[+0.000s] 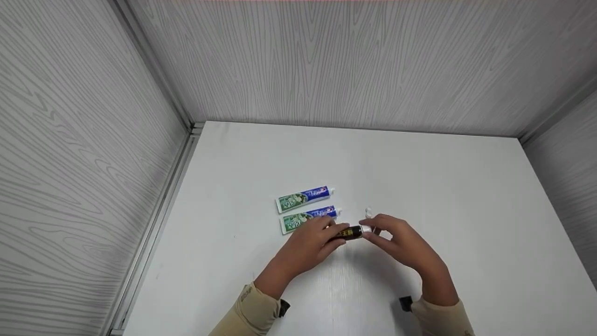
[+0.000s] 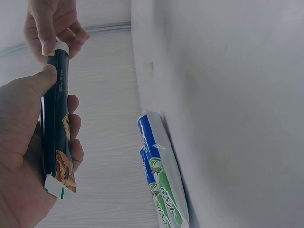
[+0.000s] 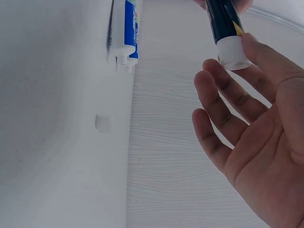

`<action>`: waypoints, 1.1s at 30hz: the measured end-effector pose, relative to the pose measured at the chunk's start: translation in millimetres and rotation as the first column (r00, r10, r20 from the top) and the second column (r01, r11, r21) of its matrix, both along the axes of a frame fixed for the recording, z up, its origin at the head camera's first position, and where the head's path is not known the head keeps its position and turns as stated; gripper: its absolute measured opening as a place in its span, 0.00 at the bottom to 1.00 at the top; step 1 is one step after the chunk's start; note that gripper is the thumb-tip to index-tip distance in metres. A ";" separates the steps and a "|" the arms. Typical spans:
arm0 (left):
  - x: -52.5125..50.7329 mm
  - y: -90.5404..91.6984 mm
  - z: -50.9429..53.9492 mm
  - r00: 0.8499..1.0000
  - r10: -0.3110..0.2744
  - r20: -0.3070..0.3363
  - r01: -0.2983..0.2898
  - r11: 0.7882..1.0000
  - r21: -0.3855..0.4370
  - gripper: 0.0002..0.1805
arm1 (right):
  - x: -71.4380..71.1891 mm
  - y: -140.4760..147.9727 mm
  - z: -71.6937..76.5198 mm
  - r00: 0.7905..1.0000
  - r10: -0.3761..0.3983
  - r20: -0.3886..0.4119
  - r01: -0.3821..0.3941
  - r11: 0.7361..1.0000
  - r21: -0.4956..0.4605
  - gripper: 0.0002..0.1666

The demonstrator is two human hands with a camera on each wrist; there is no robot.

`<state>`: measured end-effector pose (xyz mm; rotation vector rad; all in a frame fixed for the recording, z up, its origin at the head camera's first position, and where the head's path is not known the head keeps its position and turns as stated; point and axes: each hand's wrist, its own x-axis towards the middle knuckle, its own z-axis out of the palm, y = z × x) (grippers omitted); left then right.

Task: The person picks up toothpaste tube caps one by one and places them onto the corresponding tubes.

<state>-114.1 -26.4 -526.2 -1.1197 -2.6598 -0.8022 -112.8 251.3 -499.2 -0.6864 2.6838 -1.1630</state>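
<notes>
We see a black tube point(image 2: 59, 114) held above the white table point(image 1: 443, 186), between the two hands and nearer to us than the other tubes. Its skin is smooth and a little glossy, the body is rounded, and the end seam is flat, with a pale strip and a brown printed picture. The left hand point(image 1: 308, 243) is curled around this tube, the thumb on one side and the fingers on the other. The right hand point(image 1: 406, 238) pinches the white cap point(image 3: 232, 52) of the tube with thumb and forefinger; its other fingers are loosely bent.

Just beside the left hand lie a near tube point(image 1: 290, 224) and a far tube point(image 1: 302, 199), almost parallel, both printed in green, blue and white. In the right wrist view we notice ridges on the narrow white nozzle point(image 3: 122, 59) of one of them. A small loose cap point(image 3: 104, 123), also white, lies on the table near the nozzles.

The table top is flat and has a soft shine, with faint shadows under the arms. Around it we find a back wall point(image 1: 326, 60) and side walls, grey, with a wavy wood-grain pattern, and a metal frame point(image 1: 161, 74) along the left corner.
</notes>
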 end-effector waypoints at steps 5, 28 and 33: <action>1.7 1.1 0.6 1.000 -0.008 -0.013 0.008 1.000 0.007 0.22 | 1.4 1.5 -1.2 0.998 -0.008 0.055 0.008 1.000 -0.013 0.20; 2.9 -1.0 2.5 1.000 -0.007 0.005 0.007 1.000 0.020 0.21 | 7.5 7.1 -2.9 0.987 -0.009 -0.163 -0.026 0.978 -0.208 0.29; 3.6 -0.7 3.2 1.000 -0.003 0.005 0.003 1.000 0.011 0.21 | 5.3 7.0 -4.6 0.984 0.024 -0.176 -0.067 0.969 -0.239 0.23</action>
